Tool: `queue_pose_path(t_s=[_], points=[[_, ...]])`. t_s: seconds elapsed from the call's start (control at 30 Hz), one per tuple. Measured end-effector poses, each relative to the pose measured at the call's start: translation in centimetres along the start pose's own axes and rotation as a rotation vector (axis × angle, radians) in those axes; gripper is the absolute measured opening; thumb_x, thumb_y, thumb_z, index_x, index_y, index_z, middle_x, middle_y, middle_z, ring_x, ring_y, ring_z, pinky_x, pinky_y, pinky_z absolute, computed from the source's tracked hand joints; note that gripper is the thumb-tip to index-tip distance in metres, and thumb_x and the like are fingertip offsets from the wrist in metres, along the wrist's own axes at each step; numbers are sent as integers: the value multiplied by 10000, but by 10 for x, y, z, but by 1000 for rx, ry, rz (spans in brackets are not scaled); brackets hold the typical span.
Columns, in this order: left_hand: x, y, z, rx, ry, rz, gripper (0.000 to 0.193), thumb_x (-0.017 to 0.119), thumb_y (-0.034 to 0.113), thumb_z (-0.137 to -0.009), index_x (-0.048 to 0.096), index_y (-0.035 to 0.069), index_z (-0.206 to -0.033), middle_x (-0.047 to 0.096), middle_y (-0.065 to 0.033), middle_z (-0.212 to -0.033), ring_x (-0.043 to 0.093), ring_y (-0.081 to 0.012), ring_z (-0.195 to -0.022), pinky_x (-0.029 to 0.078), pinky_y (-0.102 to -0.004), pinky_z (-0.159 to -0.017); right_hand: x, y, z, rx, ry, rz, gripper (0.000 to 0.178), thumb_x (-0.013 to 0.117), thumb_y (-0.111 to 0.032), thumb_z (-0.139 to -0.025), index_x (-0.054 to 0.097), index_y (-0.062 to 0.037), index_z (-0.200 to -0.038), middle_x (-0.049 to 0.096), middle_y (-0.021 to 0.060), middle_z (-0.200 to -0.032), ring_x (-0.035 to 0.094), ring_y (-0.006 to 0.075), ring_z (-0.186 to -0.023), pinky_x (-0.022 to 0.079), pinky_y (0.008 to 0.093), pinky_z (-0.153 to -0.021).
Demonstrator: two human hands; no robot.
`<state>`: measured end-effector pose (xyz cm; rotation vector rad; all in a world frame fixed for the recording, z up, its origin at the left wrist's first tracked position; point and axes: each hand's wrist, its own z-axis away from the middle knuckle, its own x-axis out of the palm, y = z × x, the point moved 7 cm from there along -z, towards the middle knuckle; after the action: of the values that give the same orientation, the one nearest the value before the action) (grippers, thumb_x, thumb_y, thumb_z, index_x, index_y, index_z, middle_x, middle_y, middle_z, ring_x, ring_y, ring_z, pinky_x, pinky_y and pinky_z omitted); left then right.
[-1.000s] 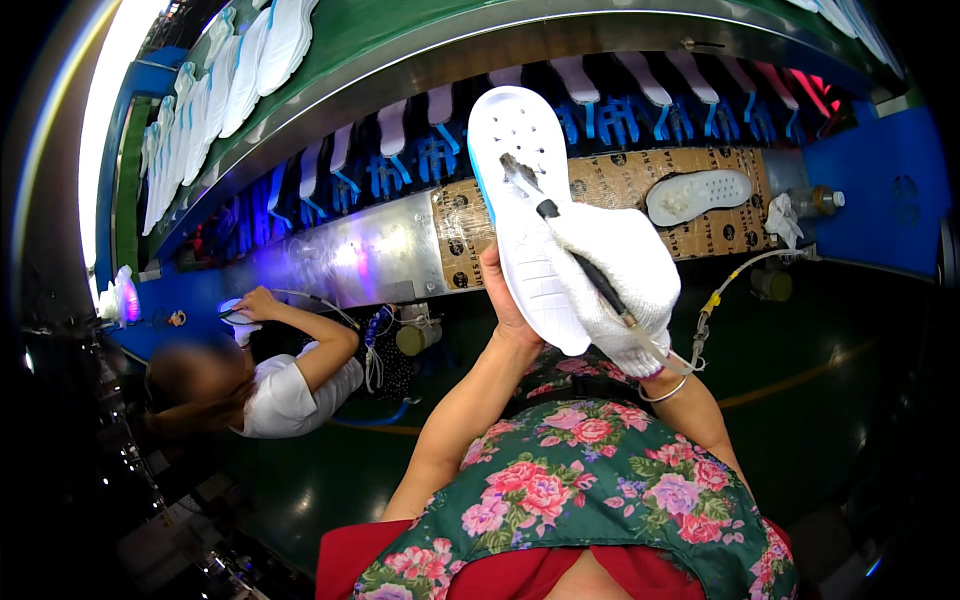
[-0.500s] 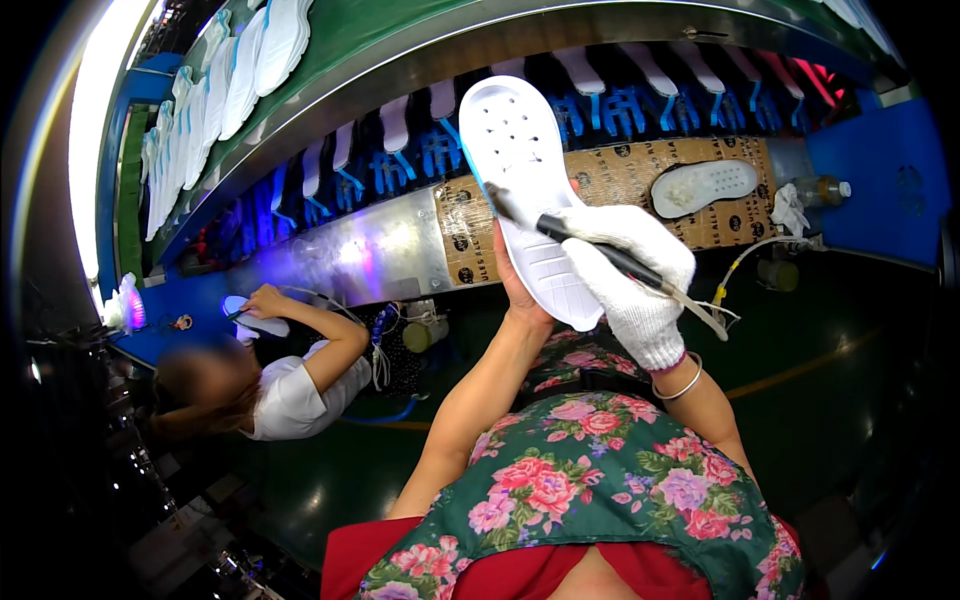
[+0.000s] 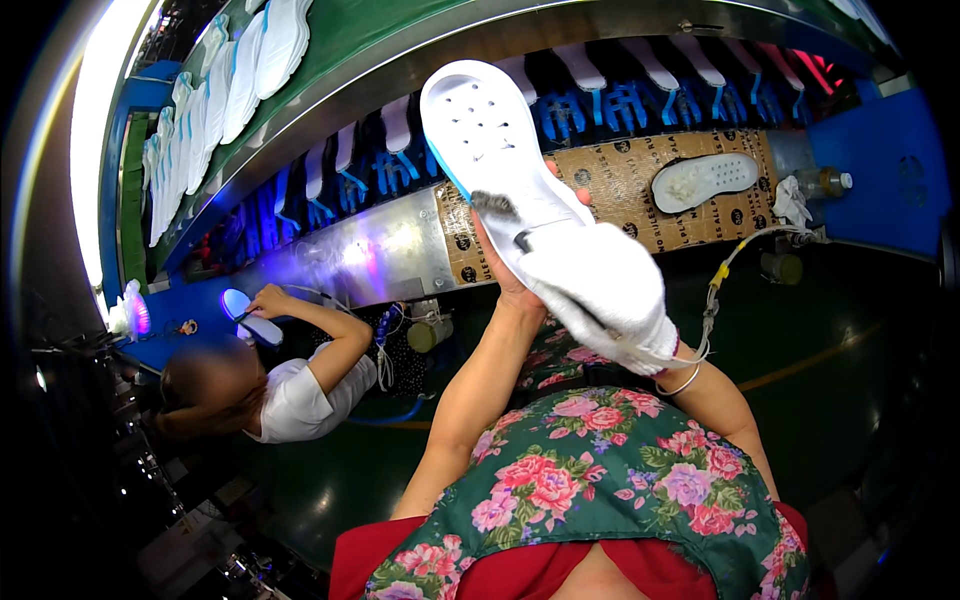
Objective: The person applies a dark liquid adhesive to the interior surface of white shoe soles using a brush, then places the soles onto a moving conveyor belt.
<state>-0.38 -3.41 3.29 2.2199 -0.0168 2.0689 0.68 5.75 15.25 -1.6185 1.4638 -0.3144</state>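
A white shoe sole [image 3: 510, 165] with a blue edge stripe and small holes at its far end tilts up over the work shelf. My bare left hand [image 3: 507, 285] grips it from beneath, fingertips showing past its right edge. My right hand [image 3: 600, 285], in a white knitted glove, is closed round a brush [image 3: 494, 207] with dark bristles. Those bristles press on the sole's inner face near its left edge. The glove hides most of the brush handle and the sole's near end. A clear tube [image 3: 709, 320] runs past the glove's wrist.
Cardboard [image 3: 600, 185] covers part of the metal shelf [image 3: 350, 258]. On it lies another sole [image 3: 705, 182], whitish stuff in its near end. A white rag [image 3: 791, 203] and a bottle [image 3: 822, 184] stand right. Racked strips hang behind. A co-worker [image 3: 300, 400] holds a sole at left.
The sole has shifted left and slightly up. My right hand has turned over and come nearer and left, hiding the handle. The bristles now lie flatter on the sole. The co-worker's sole has tilted.
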Motion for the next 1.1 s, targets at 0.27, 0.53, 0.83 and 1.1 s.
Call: queue_pose_path(t_s=[0.27,0.53,0.83,1.1], points=[[4,15,-5,20,26,5,961,528,800,-758,401,95,-1398,556,-228,-1184,578,-396,-1061,511,-590,-844,-8,11,-8,-33,-10,-25,236,773,-35,-739,729,-41,-971,721,110,-938,684,275,-821,535,362,-755],[2,27,-7,6,9,-20,992,515,849,-720,410,123,-1387,576,-247,-1188,586,-461,-968,518,-570,-786,-3,27,2,264,-149,-271,282,775,-76,-761,719,-56,-1036,711,100,-957,701,250,-905,552,355,-775],[5,38,-9,-45,17,-87,1026,630,747,-737,310,117,-1481,474,-158,-1399,547,-426,-1024,524,-579,-765,-10,31,-6,101,-102,-171,218,785,-94,-754,740,-74,-966,714,90,-908,680,238,-808,536,335,-710],[21,41,-20,-168,-78,-105,1007,599,777,-726,408,47,-1394,547,-164,-1136,465,-323,-867,387,-411,-718,-6,36,3,262,-168,-316,192,767,-35,-755,728,-41,-943,723,112,-932,691,234,-820,539,319,-727]])
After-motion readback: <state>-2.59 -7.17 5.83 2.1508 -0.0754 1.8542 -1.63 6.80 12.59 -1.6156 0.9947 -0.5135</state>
